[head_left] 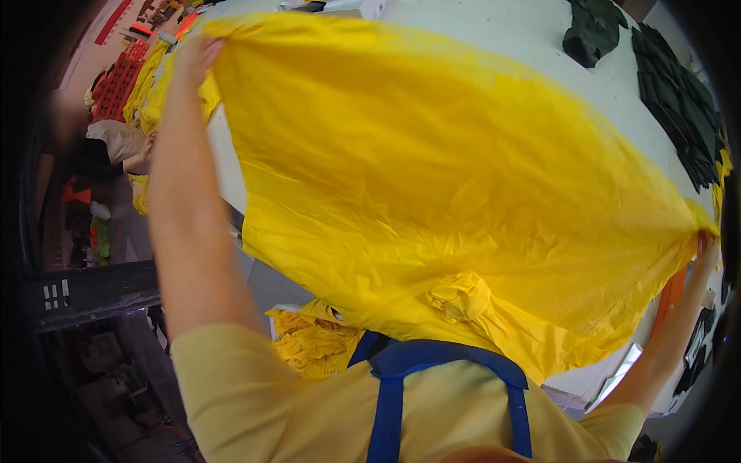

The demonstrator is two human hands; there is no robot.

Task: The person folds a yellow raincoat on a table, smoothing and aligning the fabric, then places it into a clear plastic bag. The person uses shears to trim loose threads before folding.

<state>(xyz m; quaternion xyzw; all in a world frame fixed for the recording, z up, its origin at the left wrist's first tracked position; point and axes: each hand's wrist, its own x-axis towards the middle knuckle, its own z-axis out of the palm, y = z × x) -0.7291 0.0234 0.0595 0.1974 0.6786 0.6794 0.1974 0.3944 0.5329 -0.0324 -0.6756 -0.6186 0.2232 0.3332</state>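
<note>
A large yellow cloth (417, 154) is stretched wide between my two raised hands, billowing over the white table. At the far left, my left hand (202, 58) is closed on one upper corner. Out at the right, my right hand (705, 241) grips the opposite edge, its fingers mostly hidden by the fabric. The cloth's near part hangs in creases toward my chest, with a bunched, sleeve-like fold (463, 299) on it. A crumpled yellow heap of fabric (316, 339) lies below, close to my body.
Dark green folded garments (671, 100) and a dark green piece (593, 32) lie on the white table (532, 35) at the right. A co-worker's arm (137, 160) shows at the left, near yellow fabric and a red crate-like stack (120, 86). A black frame (100, 297) stands lower left.
</note>
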